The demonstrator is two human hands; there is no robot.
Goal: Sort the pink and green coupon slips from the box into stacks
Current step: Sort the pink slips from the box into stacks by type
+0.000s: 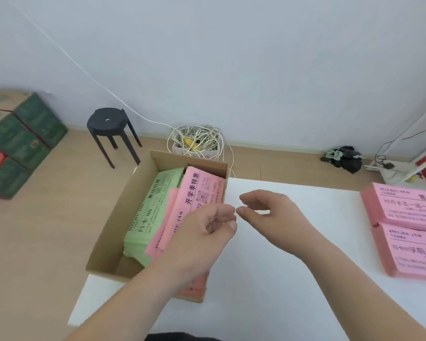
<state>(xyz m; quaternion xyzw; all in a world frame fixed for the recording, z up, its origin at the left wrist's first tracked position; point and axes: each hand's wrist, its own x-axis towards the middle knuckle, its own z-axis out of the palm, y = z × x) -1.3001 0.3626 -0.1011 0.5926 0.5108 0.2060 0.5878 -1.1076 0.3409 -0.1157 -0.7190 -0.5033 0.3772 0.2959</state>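
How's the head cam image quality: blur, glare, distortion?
Head view: soft even light, only faint shadows; the white table nearly blown out, no texture; wide-angle tilts the white frame at right; fine print on the pink stacks smeared, large characters legible; left hand and right hand edges slightly soft.

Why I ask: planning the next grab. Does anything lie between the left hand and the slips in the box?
Nothing visible does: the box is open-topped, and the left hand hovers over its pink slips and green slips.
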